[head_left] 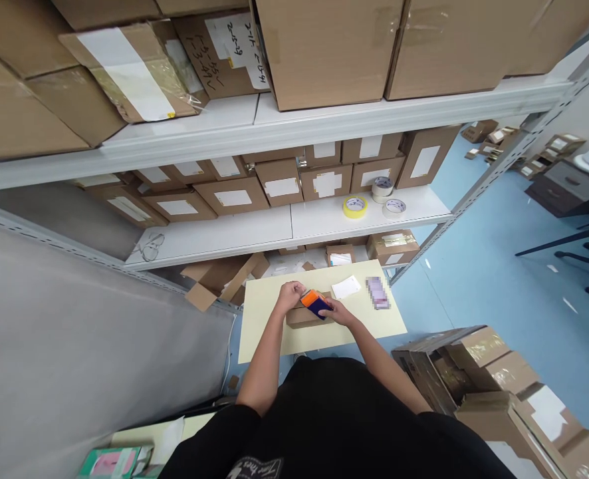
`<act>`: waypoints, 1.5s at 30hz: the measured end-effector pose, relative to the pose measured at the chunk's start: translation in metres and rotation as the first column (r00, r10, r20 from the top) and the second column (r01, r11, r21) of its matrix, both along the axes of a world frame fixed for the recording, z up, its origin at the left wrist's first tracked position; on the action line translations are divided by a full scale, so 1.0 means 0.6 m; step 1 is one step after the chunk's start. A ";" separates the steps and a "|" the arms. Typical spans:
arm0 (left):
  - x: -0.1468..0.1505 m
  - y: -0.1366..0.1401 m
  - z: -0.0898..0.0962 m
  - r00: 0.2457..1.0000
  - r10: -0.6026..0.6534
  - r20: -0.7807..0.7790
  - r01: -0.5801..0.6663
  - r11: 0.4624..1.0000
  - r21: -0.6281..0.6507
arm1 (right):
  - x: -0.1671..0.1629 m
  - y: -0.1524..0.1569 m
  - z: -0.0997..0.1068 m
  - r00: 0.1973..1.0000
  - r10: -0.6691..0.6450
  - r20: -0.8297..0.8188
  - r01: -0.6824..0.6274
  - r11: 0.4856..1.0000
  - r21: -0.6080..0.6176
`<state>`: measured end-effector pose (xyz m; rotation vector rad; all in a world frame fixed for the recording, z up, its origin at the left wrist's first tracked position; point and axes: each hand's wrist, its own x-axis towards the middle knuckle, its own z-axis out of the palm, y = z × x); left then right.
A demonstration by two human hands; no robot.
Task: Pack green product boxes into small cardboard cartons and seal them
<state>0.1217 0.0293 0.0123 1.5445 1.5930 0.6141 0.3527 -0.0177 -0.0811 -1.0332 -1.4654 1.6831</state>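
An orange and dark blue box (315, 303) is tilted above the table, with my right hand (338, 311) wrapped round its lower right side. My left hand (290, 296) is closed in a pinch at the box's upper left end; whatever its fingers hold there is too small to make out. Beneath both hands a brown cardboard box (302, 319) lies on the pale yellow table (264, 326). A white paper or card (346, 287) rests to the right, and farther right is a blurred-out purple item (377, 293).
A metal shelf (215, 234) full of labelled cartons stands behind the table. Yellow tape (355, 207) and white tape rolls (394, 208) sit on its middle level. An open carton (229, 279) is at the table's left. Stacked cartons (484, 352) stand to my right on the blue floor.
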 end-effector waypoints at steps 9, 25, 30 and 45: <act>-0.066 -0.023 0.013 0.956 0.289 -0.040 -0.281 0.949 0.146 | 0.053 0.028 0.032 0.985 0.115 0.125 -0.122 0.991 0.054; -0.173 -0.110 -0.110 0.830 0.557 -0.022 -0.555 0.822 -0.126 | 0.008 0.075 0.036 0.813 0.021 0.582 -0.181 0.959 0.219; -0.185 -0.097 -0.100 0.786 0.614 0.064 -0.610 0.789 -0.080 | 0.003 0.089 0.040 0.807 -0.022 0.590 -0.144 0.962 0.233; -0.083 -0.165 -0.137 0.082 0.522 0.849 -0.474 0.770 -0.427 | 0.011 0.097 0.068 0.896 -0.149 0.419 0.138 0.989 0.058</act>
